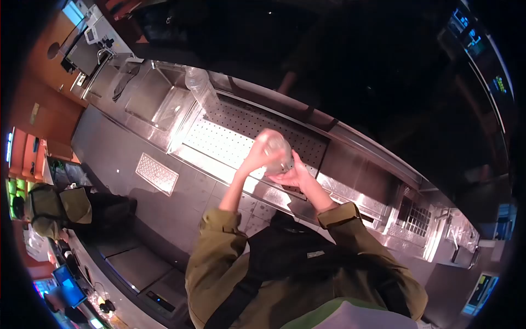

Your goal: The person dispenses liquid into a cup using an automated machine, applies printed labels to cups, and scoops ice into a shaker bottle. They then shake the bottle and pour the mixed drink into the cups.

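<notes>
While a clear container (279, 155) is being held above the perforated tray (219, 127) of the metal tabletop (356, 172), its upper part is being gripped by the left hand (263, 152) and its lower part is being cupped by the right hand (294, 174). The fingers of the left hand are being curled around the wall; those of the right hand are being kept partly spread beneath and along the side. Whether anything is being contained cannot be told, as the container is being blurred by motion and partly covered by the fingers. Its long axis is seemingly being slanted across the view, from upper left to lower right; which end is being formed by the mouth cannot be told.

A clear ridged column (200, 88), seemingly of stacked cups, is being supported at the tray's upper left corner, between the tray and the sink (156, 101). A dark cloth (126, 81) is being draped just beyond the sink. At the tabletop's far right, clear items (461, 233) are being gathered near a gridded section (413, 218); their contents cannot be told.
</notes>
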`<state>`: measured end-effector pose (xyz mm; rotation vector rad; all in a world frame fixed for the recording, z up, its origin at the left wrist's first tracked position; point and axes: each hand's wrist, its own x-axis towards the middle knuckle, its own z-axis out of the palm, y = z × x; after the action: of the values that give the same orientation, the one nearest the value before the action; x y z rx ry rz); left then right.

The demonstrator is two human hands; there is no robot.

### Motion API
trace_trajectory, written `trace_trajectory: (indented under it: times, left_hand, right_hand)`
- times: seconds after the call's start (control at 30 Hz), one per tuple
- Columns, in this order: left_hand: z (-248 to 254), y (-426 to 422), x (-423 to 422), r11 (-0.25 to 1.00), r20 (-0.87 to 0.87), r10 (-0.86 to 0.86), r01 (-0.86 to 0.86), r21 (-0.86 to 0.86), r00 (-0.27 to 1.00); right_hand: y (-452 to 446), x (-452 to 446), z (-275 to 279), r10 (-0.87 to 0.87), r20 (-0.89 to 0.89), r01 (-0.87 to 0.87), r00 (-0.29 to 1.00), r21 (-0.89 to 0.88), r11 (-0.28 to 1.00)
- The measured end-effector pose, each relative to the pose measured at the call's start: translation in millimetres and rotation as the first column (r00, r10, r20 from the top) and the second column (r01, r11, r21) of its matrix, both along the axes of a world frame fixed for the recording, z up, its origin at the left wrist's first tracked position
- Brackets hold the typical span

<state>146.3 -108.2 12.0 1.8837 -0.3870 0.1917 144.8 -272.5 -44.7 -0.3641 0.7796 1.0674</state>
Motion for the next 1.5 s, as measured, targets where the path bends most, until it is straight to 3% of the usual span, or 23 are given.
trace_trajectory:
  times: [0.07, 0.17, 0.2, 0.27, 0.3, 0.37, 0.5, 0.57, 0.63, 0.73, 0.77, 0.8, 0.87, 0.9, 0.93, 0.97, 1.03, 1.1, 1.17, 1.3, 1.37, 1.43, 1.5]
  left_hand:
    - [-4, -11, -21, 0.948, -0.042, -0.150, 0.131, -0.291, 0.988]
    - [-15, -10, -24, 0.706, -0.228, -0.178, -0.038, -0.707, 0.957]
    - [-22, -4, -16, 0.739, -0.246, -0.026, -0.148, -0.658, 0.969]
    - [-66, 7, 6, 0.854, -0.321, 0.419, -0.488, -0.177, 0.849]
    - [-103, 14, 18, 0.843, -0.315, 0.495, -0.535, -0.051, 0.810]
    - [-157, 16, 33, 0.815, -0.163, 0.575, -0.579, 0.028, 0.802]
    - [-191, 14, 27, 0.750, 0.156, 0.619, -0.639, 0.171, 0.770]
    - [-161, 10, 28, 0.616, 0.400, 0.645, -0.753, 0.232, 0.651]
    - [-129, -28, 19, 0.309, 0.559, 0.726, -0.917, 0.252, 0.399]
    - [-70, -123, -13, 0.360, 0.609, 0.688, -0.914, 0.188, 0.396]
    - [-61, -168, -29, 0.679, 0.351, 0.680, -0.733, 0.030, 0.644]
    - [-52, -224, -45, 0.843, 0.115, 0.521, -0.488, -0.225, 0.846]
    - [-31, -338, -91, 0.989, -0.233, 0.136, -0.147, -0.033, 0.963]
    - [-93, -387, -100, 0.983, -0.046, -0.089, 0.080, -0.167, 0.995]
    - [-52, -453, -145, 0.895, -0.244, -0.366, 0.268, -0.356, 0.898]
    - [-22, -505, -183, 0.861, -0.322, -0.485, 0.379, -0.340, 0.813]
    - [3, -592, -227, 0.652, -0.323, -0.717, 0.430, -0.625, 0.617]
    - [16, -656, -250, 0.731, -0.299, -0.643, 0.448, -0.514, 0.705]
    - [19, -699, -244, 0.645, -0.249, -0.724, 0.504, -0.575, 0.643]
    - [23, -779, -194, 0.823, -0.252, -0.554, 0.476, -0.311, 0.793]
    - [40, -807, -149, 0.846, -0.603, -0.420, 0.533, 0.010, 0.678]
    - [42, -835, -149, 0.943, -0.452, -0.329, 0.262, -0.207, 0.829]
    - [21, -858, -110, 0.966, -0.388, -0.260, 0.239, -0.102, 0.884]
  right_hand:
    - [-8, -10, -37, 0.085, 0.134, -0.086, 0.987, 0.001, 0.996]
    - [-22, -32, 20, 0.032, 0.082, -0.028, 0.996, -0.046, 0.999]
    - [-34, -38, 17, 0.034, 0.154, -0.038, 0.988, 0.023, 0.999]
    - [-56, -50, 29, -0.088, 0.243, 0.040, 0.966, 0.193, 0.980]
    - [-69, -53, 28, -0.131, 0.147, 0.089, 0.980, 0.260, 0.962]
    - [-98, -60, 28, -0.138, 0.316, 0.083, 0.939, 0.184, 0.980]
    - [-182, -86, 41, -0.174, 0.457, 0.233, 0.872, -0.075, 0.970]
    - [-219, -103, 57, -0.265, 0.505, 0.318, 0.822, -0.019, 0.948]
    - [-276, -132, 73, -0.235, 0.581, 0.354, 0.780, -0.100, 0.930]
    - [-354, -181, 66, -0.049, 0.790, 0.547, 0.611, -0.377, 0.747]
    - [-381, -200, 62, 0.024, 0.805, 0.584, 0.592, -0.450, 0.675]
    - [-406, -220, 56, 0.225, 0.826, 0.687, 0.517, -0.558, 0.466]
    - [-452, -262, 57, 0.462, 0.791, 0.848, 0.400, -0.511, 0.141]
    - [-475, -278, 66, 0.498, 0.748, 0.827, 0.439, -0.553, 0.100]
    - [-494, -296, 73, 0.522, 0.707, 0.806, 0.477, -0.589, 0.060]
    - [-510, -314, 78, 0.541, 0.661, 0.779, 0.520, -0.626, 0.016]
    - [-540, -339, 90, 0.614, 0.578, 0.771, 0.537, -0.632, -0.079]
    - [-569, -353, 93, 0.564, 0.602, 0.786, 0.565, -0.600, -0.148]
    - [-604, -360, 81, 0.528, 0.692, 0.845, 0.493, -0.524, -0.104]
    - [-658, -361, 81, 0.579, 0.644, 0.858, 0.500, -0.460, -0.229]
    - [-678, -364, 83, 0.569, 0.687, 0.887, 0.452, -0.413, -0.207]
    - [-697, -369, 77, 0.561, 0.717, 0.906, 0.414, -0.387, -0.172]
    - [-722, -372, 70, 0.606, 0.657, 0.885, 0.448, -0.422, -0.197]
